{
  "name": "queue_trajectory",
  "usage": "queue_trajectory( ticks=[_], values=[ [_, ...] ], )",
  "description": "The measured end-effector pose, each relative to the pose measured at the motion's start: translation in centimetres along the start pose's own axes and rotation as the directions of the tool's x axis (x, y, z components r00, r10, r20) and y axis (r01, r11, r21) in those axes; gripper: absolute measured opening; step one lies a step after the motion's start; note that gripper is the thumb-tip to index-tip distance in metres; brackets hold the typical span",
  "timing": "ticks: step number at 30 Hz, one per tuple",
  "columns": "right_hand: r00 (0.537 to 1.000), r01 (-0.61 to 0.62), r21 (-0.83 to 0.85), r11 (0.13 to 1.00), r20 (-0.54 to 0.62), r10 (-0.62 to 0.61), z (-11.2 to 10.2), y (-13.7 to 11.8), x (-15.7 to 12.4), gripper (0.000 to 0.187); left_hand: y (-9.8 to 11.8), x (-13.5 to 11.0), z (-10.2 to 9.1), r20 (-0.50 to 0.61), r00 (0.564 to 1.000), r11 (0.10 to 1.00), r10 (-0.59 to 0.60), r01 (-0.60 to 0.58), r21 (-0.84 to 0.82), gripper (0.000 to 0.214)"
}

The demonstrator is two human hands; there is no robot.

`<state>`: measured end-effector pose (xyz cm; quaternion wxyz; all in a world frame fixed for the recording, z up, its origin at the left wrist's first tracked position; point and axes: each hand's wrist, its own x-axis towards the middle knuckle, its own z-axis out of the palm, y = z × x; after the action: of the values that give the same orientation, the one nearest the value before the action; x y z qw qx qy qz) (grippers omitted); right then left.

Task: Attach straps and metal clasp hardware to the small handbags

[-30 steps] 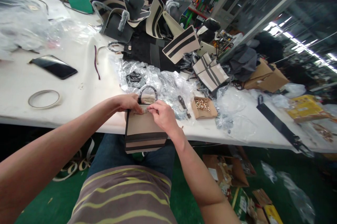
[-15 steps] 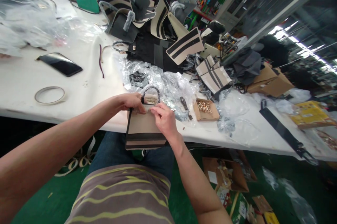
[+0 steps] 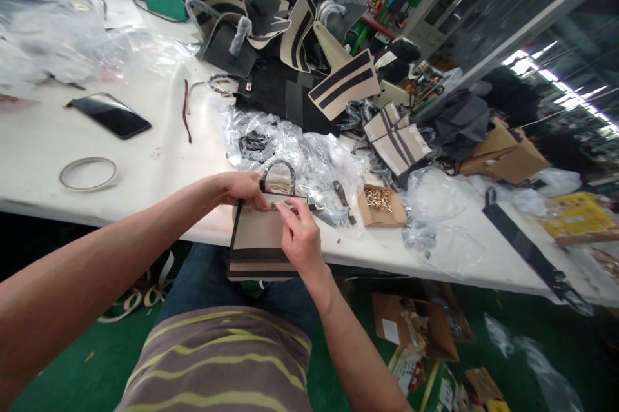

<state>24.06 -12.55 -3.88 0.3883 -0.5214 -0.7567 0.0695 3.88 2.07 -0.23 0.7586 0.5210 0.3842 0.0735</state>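
Observation:
I hold a small beige handbag [image 3: 256, 235] with dark stripes upright on my lap, against the white table's [image 3: 145, 173] front edge. My left hand [image 3: 242, 187] is closed on the bag's top left edge, beside its black loop handle [image 3: 278, 167]. My right hand [image 3: 298, 238] lies over the bag's right side, its fingers pinched at the top edge near a small gold fitting; what they pinch is too small to name.
An open cardboard box of gold hardware [image 3: 381, 203] and a small tool [image 3: 342, 194] lie just right of the bag. Crumpled clear plastic [image 3: 309, 154], a pile of striped bag panels [image 3: 300, 57], a phone [image 3: 109, 115] and a tape ring [image 3: 88, 173] also lie here. A person sits across.
My right hand has slid slightly down and left over the bag's front, with its fingers still at the top edge. The view shifted a little; the left hand keeps its grip.

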Motion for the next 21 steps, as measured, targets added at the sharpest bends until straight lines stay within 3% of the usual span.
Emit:
queue_trajectory(
  ticks=[8, 16, 19, 21],
  values=[
    [0.998, -0.056, -0.015, 0.998, 0.028, 0.056, 0.5, -0.6, 0.5, 0.041, 0.8, -0.1, -0.1, 0.004, 0.999, 0.998, -0.038, 0.038, 0.054, 0.037],
    [0.997, -0.077, -0.026, 0.997, 0.003, 0.077, 0.9, -0.3, 0.5, 0.035, 1.6, 0.5, 0.2, -0.009, 1.000, 0.989, -0.023, 0.024, 0.143, 0.056],
    [0.995, -0.099, -0.007, 0.995, 0.034, 0.099, 0.3, -0.2, 0.5, 0.034, 1.3, 0.7, 0.0, -0.028, 0.999, 0.982, -0.016, 0.021, 0.186, 0.059],
    [0.993, -0.099, 0.101, 0.990, 0.079, 0.091, -0.9, 0.5, 1.2, 0.030, 0.9, 0.2, -0.1, -0.059, 0.997, 0.983, -0.041, 0.050, 0.177, 0.060]
  ],
)
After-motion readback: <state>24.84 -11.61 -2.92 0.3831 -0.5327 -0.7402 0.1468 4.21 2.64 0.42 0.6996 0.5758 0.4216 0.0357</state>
